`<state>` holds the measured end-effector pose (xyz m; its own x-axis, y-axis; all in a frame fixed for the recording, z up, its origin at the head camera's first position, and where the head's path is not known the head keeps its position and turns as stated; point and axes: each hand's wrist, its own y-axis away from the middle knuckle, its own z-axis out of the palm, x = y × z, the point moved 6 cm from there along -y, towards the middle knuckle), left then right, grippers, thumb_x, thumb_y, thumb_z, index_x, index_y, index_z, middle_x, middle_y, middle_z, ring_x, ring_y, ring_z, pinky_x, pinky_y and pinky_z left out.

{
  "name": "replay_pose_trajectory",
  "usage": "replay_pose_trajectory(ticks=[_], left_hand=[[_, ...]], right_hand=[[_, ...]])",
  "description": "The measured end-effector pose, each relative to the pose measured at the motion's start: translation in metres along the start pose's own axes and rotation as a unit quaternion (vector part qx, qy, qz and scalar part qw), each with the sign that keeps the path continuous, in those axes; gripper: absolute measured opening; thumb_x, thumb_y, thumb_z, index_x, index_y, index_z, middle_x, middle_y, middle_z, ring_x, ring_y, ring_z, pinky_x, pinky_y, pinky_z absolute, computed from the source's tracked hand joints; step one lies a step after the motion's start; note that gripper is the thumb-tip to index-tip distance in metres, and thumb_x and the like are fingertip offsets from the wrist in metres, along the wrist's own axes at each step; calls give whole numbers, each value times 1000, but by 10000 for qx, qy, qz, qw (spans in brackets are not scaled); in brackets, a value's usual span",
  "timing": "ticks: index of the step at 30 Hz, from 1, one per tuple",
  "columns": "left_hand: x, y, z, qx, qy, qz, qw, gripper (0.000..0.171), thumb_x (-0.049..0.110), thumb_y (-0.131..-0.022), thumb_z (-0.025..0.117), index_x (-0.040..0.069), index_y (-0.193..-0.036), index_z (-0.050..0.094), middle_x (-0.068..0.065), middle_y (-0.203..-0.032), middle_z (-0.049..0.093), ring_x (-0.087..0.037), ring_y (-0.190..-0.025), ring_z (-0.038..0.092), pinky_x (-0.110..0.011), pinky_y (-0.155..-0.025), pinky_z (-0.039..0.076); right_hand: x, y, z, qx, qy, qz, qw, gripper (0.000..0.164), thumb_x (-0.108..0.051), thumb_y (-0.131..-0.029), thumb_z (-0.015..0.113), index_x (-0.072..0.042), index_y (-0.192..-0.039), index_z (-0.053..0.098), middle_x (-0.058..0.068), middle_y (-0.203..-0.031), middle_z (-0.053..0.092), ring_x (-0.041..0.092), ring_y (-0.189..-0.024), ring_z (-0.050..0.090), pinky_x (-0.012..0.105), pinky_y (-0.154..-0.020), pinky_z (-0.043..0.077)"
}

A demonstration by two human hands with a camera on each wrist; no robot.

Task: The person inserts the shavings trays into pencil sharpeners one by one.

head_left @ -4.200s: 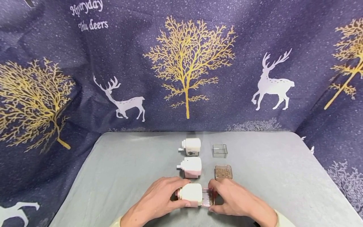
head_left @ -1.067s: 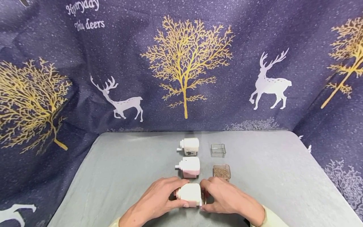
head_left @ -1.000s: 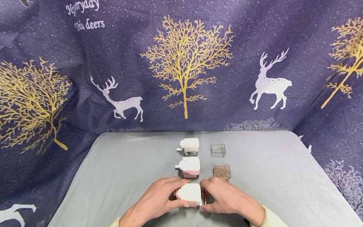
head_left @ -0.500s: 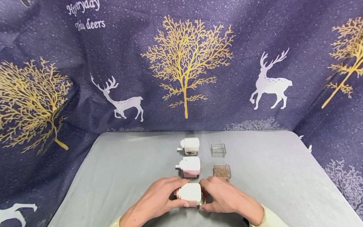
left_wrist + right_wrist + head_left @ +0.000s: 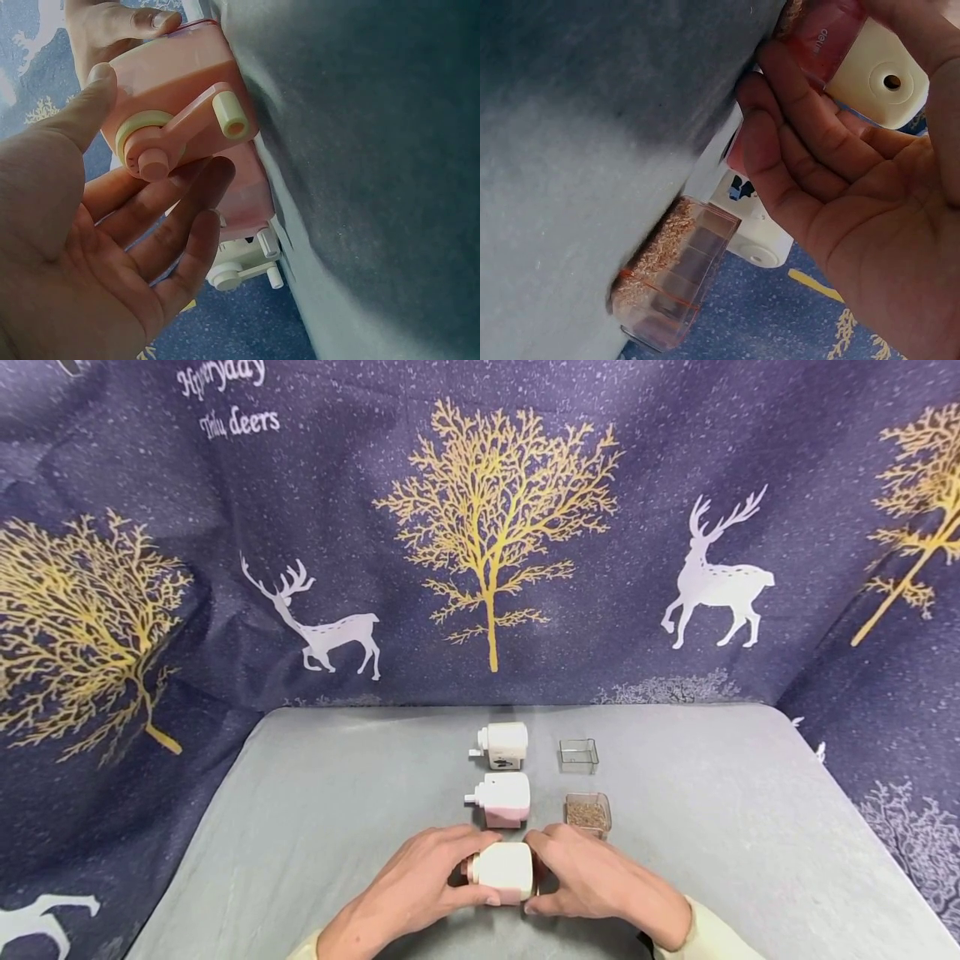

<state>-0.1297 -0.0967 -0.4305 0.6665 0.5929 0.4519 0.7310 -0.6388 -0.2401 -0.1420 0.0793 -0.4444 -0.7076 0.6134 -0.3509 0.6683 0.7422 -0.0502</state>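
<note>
A cream-and-pink crank pencil sharpener stands nearest the person on the grey table. My left hand grips its crank side, thumb and fingers on opposite sides of the body. Its pink crank with a pale yellow knob shows in the left wrist view. At the other end, my right hand pinches the sharpener's clear pink shavings drawer, which lies almost flush with the body and is mostly hidden from the head camera. Brown shavings show inside this drawer in the right wrist view.
Behind are a white-and-pink sharpener and a white one, cranks to the left. On their right stand a clear drawer full of shavings, just beyond my right hand, and a clear drawer without visible shavings. A patterned cloth hangs behind.
My right hand has moved left, sliding the shavings drawer from well out of the sharpener to nearly flush. The left hand keeps its hold in place; the other sharpeners and drawers stay put.
</note>
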Motion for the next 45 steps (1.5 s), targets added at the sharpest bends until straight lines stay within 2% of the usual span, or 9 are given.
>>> replay_pose_trajectory(ticks=[9,21,28,36,45], left_hand=[[1,0,-1,29,14,68,10000,59,62,-83,62,28,-130,61,17,-114,61,1,-92,56,-33,-76,52],[2,0,-1,48,2,107,9999,57,62,-83,63,29,-129,61,18,-113,61,2,-93,56,-32,-77,51],[2,0,-1,35,-14,69,10000,58,62,-83,62,29,-130,61,17,-115,61,-1,-96,57,-33,-78,52],[3,0,-1,42,-47,79,9999,59,62,-82,63,27,-130,61,15,-117,62,-2,-98,58,-35,-80,52],[1,-1,-1,-24,4,46,10000,58,62,-81,64,29,-130,61,17,-115,61,0,-97,57,-35,-80,52]], right_hand=[[-1,-4,1,-9,-31,-61,10000,45,-52,-72,79,-19,-92,57,-12,-72,50,1,-57,41,17,-43,33],[-5,-5,1,227,51,-154,9996,47,-51,-68,82,-17,-90,58,-12,-72,51,0,-58,43,15,-44,35],[-5,-7,2,231,130,-120,9996,50,-52,-67,82,-16,-91,58,-12,-73,52,0,-60,46,16,-46,39],[-3,-8,4,139,-43,-49,9999,48,-53,-71,80,-18,-93,57,-13,-73,49,1,-60,45,16,-46,38],[-4,-9,4,216,-402,-242,9987,45,-48,-71,81,-19,-93,53,-14,-75,51,-1,-60,46,14,-47,38]])
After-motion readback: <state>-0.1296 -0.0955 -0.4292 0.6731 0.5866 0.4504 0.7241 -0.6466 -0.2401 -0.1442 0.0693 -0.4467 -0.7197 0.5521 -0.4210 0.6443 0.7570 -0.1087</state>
